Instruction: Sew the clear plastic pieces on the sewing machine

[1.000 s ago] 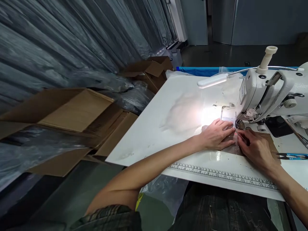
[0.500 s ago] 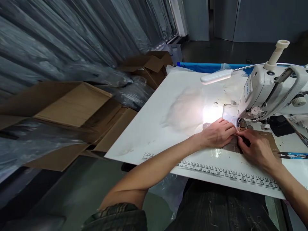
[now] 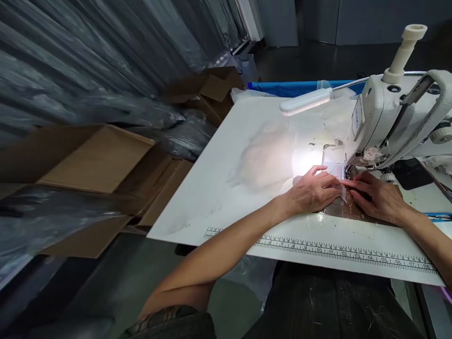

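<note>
A white sewing machine (image 3: 367, 127) stands at the right, its needle area just beyond my fingertips. My left hand (image 3: 315, 192) lies beside the presser foot, fingers spread and stretched over a thin sheer fabric (image 3: 342, 194). From the other side, my right hand (image 3: 379, 197) meets it, thumb and fingertips closed on the fabric's edge near the needle. Between the hands a pale strip of the fabric shows, tilted up a little. Underneath is a brown, shiny plate (image 3: 360, 214). The fingertips partly hide the fabric.
The white table (image 3: 197, 197) has a printed ruler (image 3: 318, 249) along its front edge. A lit lamp (image 3: 306, 101) hangs over the machine bed. Blue thread snips (image 3: 438, 217) and a black flat object (image 3: 411, 174) lie right. Open cardboard boxes (image 3: 95, 160) stand left.
My left fingers have spread apart, and my right hand has turned flatter beside the needle. More of the sheer fabric shows between them. The view has shifted slightly.
</note>
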Motion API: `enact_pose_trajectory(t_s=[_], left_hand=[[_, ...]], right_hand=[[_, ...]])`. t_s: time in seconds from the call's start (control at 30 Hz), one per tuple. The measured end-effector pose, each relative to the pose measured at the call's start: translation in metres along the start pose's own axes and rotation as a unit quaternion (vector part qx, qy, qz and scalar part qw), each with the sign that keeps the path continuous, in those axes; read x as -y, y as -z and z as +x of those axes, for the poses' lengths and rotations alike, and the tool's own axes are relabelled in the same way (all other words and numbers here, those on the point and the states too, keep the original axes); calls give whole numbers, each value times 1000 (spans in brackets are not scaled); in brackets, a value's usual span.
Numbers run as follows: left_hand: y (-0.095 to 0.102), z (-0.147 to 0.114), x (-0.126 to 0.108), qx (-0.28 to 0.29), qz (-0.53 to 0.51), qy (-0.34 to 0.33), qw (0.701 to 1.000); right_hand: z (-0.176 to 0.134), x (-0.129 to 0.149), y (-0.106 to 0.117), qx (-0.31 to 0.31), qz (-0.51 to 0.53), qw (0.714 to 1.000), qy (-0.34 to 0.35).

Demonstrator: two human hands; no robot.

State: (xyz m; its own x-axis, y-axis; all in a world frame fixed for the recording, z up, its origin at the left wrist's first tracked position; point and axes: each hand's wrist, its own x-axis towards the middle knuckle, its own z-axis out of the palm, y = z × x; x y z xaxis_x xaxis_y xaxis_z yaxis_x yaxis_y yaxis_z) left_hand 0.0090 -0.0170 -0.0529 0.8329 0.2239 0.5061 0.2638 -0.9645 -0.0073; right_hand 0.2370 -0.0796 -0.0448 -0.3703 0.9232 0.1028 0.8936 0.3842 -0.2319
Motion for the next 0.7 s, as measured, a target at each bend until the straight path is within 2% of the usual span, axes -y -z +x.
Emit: enact_pose_trajectory(t_s=[0.1, 0.3, 0.53, 0.7], left_hand=[[1, 1, 4, -8, -6, -10, 1000], [1, 2, 11, 44, -56, -30, 997], [-1, 3, 7, 19, -51, 1, 998], [2, 5, 6, 51, -63, 15, 997]], right_hand=[[-1, 2, 0, 10, -54, 998, 13], [0, 7, 1, -11, -104, 993, 47], [-6, 1, -3, -52, -33, 998, 19], [-9, -2, 0, -51, 12, 998, 31]])
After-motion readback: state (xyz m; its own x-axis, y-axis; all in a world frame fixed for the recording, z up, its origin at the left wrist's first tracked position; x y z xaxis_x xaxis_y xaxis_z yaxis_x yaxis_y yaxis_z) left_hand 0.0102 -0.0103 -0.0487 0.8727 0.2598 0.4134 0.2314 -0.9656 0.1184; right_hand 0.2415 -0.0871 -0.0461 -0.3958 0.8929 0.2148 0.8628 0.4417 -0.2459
